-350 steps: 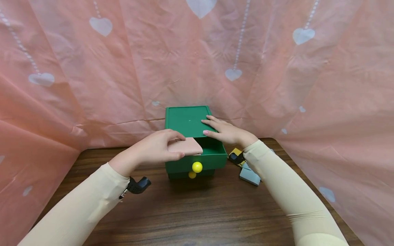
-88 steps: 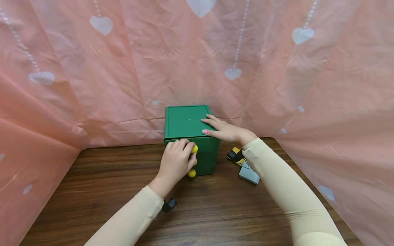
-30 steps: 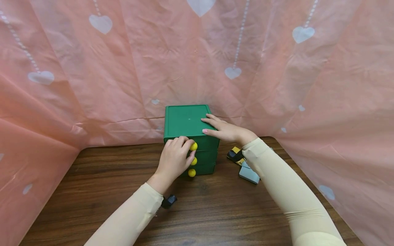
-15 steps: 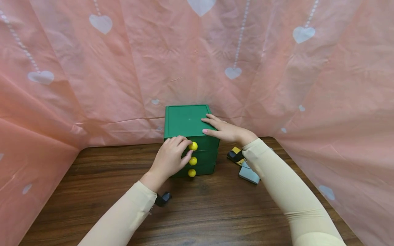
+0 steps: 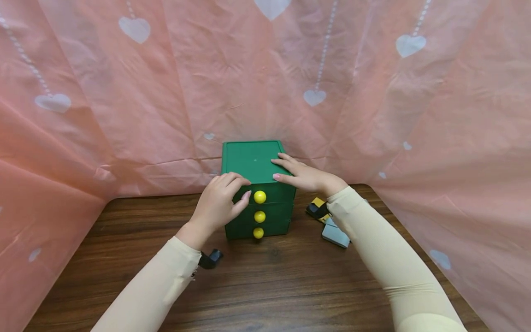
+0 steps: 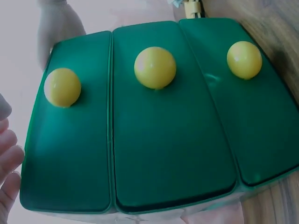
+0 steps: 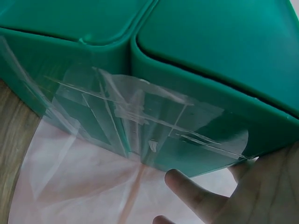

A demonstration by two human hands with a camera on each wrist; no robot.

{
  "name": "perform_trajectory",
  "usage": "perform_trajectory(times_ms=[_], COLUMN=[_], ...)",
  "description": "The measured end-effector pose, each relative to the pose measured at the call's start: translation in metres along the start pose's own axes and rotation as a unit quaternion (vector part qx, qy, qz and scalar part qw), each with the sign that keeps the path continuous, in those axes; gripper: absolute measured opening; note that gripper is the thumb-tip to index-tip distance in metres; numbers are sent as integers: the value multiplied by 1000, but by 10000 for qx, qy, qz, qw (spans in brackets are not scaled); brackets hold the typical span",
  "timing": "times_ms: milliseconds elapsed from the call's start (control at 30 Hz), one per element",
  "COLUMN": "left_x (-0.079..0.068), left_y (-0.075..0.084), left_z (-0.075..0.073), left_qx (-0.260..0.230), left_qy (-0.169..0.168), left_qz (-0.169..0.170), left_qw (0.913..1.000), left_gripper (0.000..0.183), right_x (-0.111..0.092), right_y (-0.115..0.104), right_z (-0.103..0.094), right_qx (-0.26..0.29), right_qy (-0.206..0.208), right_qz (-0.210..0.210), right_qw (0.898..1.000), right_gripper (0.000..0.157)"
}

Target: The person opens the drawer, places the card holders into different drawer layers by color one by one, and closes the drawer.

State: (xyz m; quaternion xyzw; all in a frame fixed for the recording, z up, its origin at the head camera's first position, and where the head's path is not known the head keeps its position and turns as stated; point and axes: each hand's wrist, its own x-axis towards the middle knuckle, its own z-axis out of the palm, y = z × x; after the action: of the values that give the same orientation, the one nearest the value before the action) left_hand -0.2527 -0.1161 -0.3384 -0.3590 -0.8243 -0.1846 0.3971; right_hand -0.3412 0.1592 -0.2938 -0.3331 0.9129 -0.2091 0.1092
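A green drawer cabinet (image 5: 254,159) with three drawers stands on the wooden table, each front bearing a round yellow knob. All drawers are pushed in. Just left of the top knob (image 5: 260,197), my left hand (image 5: 217,199) hovers with thumb and fingers apart, holding nothing. Its fingertips (image 6: 10,158) show at the left edge of the left wrist view, beside the cabinet. My right hand (image 5: 306,177) rests with spread fingers on the cabinet's top right edge. In the right wrist view, clear tape (image 7: 140,100) covers the cabinet's side near that hand (image 7: 210,203).
Right of the cabinet, a grey-blue flat case (image 5: 336,235) and a yellow item (image 5: 318,203) lie on the table (image 5: 265,286), partly behind the right wrist camera and sleeve. A pink curtain (image 5: 174,92) with white hearts hangs behind and at both sides.
Earlier my left hand held a flat pink case over the pulled-out top drawer; the case is now out of sight. That drawer went in, and the hand released its knob, moving left.
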Motion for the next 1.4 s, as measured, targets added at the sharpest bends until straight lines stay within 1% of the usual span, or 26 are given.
perform_trajectory(times_ms=[267,533,700,933,1200,1400], left_x=[5,20,24,23,20,20], left_y=[-10,-29,-40,-50,-61,-61], left_z=[-6,-11,-12,-9,-4,-1], left_qx=[-257,-431,-490,-508,-652,-703], left_qy=[59,-215,-508,-920,-1456,-1815], left_qz=[-507,-973,-1224,-1566,-1788,-1923], left_qw=[9984,9941,9900,9821,9709,9618], left_gripper=[22,33,39,49,57,61], right_x=[0,0,1,2,4,2], right_y=[-2,-1,-1,-2,0,-1], right_z=[0,-1,-1,0,0,1], right_qx=[-33,-27,-17,-24,-25,-38], right_qy=[2,30,34,15,34,54], right_qz=[-15,13,-38,14,-8,30], right_qw=[10000,10000,10000,10000,10000,10000], right_gripper=[76,75,77,76,76,75])
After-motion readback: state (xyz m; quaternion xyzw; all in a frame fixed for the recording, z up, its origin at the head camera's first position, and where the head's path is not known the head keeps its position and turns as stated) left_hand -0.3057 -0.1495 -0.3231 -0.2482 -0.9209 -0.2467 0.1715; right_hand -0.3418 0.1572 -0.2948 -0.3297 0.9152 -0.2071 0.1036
